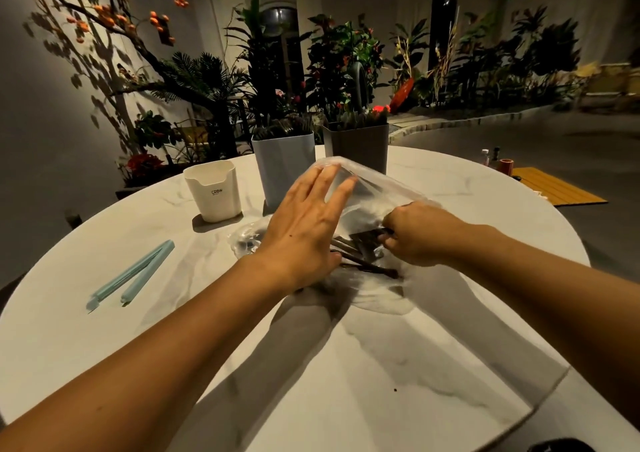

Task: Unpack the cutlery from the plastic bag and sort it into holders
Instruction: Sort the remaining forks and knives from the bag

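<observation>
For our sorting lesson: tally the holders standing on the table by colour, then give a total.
White holder: 1
Light blue-grey holder: 1
Dark grey holder: 1
Total: 3

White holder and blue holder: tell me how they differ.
The white holder is short, with rounded corners and a dip in its front rim; the blue holder is taller and squarer. The white holder looks empty from here, while the blue holder already has cutlery sticking out of it. The white holder carries small dark lettering; the blue holder is plain. Both stand upright on the table.
</observation>
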`<state>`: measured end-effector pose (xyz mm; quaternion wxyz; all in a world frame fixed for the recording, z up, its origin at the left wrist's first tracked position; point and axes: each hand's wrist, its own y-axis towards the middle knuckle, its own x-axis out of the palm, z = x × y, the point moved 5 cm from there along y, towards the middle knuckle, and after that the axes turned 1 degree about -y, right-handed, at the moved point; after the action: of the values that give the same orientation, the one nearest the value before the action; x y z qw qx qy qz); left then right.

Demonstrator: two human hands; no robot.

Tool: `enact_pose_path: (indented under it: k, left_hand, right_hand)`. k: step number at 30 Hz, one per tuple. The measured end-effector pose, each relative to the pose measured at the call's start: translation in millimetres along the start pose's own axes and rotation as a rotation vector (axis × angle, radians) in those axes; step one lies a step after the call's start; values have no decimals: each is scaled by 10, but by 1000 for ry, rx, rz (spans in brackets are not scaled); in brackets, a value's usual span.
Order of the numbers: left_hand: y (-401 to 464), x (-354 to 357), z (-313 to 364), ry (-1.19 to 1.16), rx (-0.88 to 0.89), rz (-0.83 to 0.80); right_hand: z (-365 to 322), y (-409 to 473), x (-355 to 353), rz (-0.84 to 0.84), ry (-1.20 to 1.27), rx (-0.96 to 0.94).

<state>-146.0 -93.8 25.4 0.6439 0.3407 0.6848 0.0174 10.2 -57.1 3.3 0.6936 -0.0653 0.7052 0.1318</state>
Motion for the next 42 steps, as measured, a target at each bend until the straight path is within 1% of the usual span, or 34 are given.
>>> enact_pose_path:
  k: [2, 4, 7, 9, 11, 14, 17, 22, 24, 27, 29, 30, 32, 35, 37, 39, 42]
  left_hand:
    - [60, 77, -14, -62, -10, -14]
    - [92, 161, 1, -146, -23, -23]
    - [95, 226, 32, -225, -46, 81]
    - [103, 253, 36, -195, -82, 130]
    - [124, 312, 13, -134, -114, 92]
    - [149, 371, -84, -50, -183, -22]
    - [157, 400, -227, -8, -241, -80]
    - [67, 490, -476, 19, -313, -140]
    - [32, 498, -530, -41, -297, -79]
    - [32, 405, -463, -302, -174, 125]
    - [24, 364, -386, -414, -95, 154]
    - [11, 355, -345, -408, -79, 133]
    - [-20, 397, -334, -354, -120, 64]
    - [-59, 545, -540, -290, -263, -88]
    - [-29, 590, -688, -268, -301, -164]
    - [4, 624, -796, -227, -303, -199]
    - [-21, 643, -901, -216, -375, -204]
  right_hand:
    - [10, 52, 31, -40, -21, 4]
    - [3, 124, 75, -63, 15, 13]
    - [-5, 251, 143, -48, 68, 65]
    - [-24, 309, 168, -37, 102, 96]
    - [-48, 347, 200, -25, 165, 119]
    - [-114, 422, 237, 44, 295, 121]
    - [-253, 529, 312, 30, 407, 119]
    - [-494, 590, 374, 41, 430, 66]
    - [-560, 600, 339, 55, 402, 41]
    - [-593, 634, 266, 5, 334, -5]
    - [-578, 660, 268, -33, 341, -17]
    - [-557, 658, 282, -31, 365, -18]
    - [-516, 615, 302, -14, 390, -29]
    - [-512, 563, 287, -2, 273, -86]
    - [-563, 551, 292, -38, 222, -145]
    - [-642, 567, 313, -91, 225, -205]
    - [-755, 618, 315, -125, 293, -270]
